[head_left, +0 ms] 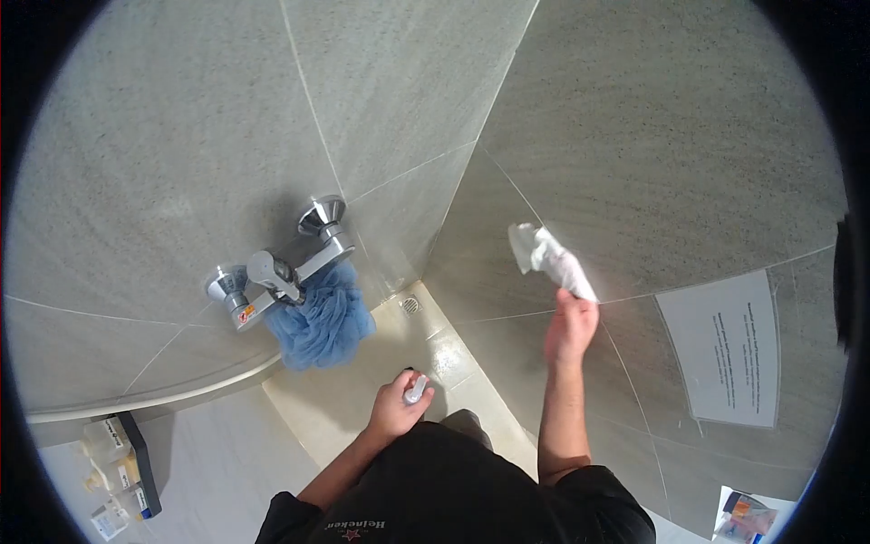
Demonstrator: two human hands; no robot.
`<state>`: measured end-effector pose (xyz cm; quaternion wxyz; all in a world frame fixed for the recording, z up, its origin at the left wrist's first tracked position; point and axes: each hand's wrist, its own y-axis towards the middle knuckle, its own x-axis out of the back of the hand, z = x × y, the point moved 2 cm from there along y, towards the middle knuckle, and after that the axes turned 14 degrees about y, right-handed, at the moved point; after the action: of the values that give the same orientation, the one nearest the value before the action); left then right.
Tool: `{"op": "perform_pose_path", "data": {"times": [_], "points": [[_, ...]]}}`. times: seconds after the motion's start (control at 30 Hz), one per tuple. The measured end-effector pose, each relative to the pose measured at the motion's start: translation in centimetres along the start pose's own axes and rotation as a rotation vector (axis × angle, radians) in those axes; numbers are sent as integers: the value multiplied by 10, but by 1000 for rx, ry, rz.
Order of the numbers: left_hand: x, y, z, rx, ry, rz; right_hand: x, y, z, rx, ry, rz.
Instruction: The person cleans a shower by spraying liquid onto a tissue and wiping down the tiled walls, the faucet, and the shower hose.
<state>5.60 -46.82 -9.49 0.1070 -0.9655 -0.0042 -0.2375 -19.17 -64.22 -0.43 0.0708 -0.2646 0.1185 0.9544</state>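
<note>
My left hand (397,408) is closed around what looks like a spray bottle, low in front of my body. Only its white nozzle (416,391) shows above the fingers; the rest is hidden in the grip. Further out to the right, my right hand (571,331) pinches one end of a crumpled white tissue (555,258). The tissue points up and to the left, close in front of the grey tiled wall (652,181), and its lower end is blurred.
A chrome mixer tap (276,276) juts from the left wall with a blue bath puff (324,317) hanging at it. A black-edged shelf (142,462) holds several bottles. A printed notice (725,352) is on the right wall. A floor drain (410,305) lies in the corner.
</note>
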Motion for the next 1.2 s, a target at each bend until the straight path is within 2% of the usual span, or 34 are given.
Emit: {"op": "perform_pose_path", "data": {"times": [0.07,0.17,0.27,0.37,0.4,0.5,0.57,0.6,0.67,0.73,0.83,0.9,0.93,1.0,1.07,1.1,1.17,1.2], "points": [[2,3,-1,-10,-37,-15,-2,4,7,-47,30,-4],[8,0,4,16,-67,-26,7,4,-22,-52,-29,-12],[14,-6,21,26,-24,-86,37,-3,-84,-197,-91,-84],[17,-13,29,181,54,-89,70,-17,-157,-295,-202,-97],[18,-18,35,239,93,-97,87,-23,-182,-393,-248,-131],[19,-31,51,307,49,-109,138,-33,-256,-480,-372,-157],[20,-38,59,373,66,-117,162,-35,-297,-653,-682,-127],[19,-44,64,431,54,-116,169,-34,-319,-665,-669,-124],[19,-50,67,503,54,-109,173,-29,-353,-483,-732,-55],[20,-57,63,539,65,-96,176,-17,-376,-656,-798,-2],[18,-61,60,572,63,-67,149,-10,-364,-677,-875,-36],[18,-58,54,514,54,-80,112,-1,-333,-426,-707,-73],[18,-56,51,460,48,-97,91,3,-310,-417,-713,-68],[16,-50,50,405,53,-111,48,14,-256,-236,-168,-78],[18,-45,46,355,60,-129,27,17,-201,-222,-186,-127],[19,-43,44,349,52,-131,3,18,-160,-113,-141,-131],[20,-43,41,350,40,-136,-12,23,-103,1,22,-168],[21,-44,40,350,10,-134,-27,26,-75,44,130,-99]]}}
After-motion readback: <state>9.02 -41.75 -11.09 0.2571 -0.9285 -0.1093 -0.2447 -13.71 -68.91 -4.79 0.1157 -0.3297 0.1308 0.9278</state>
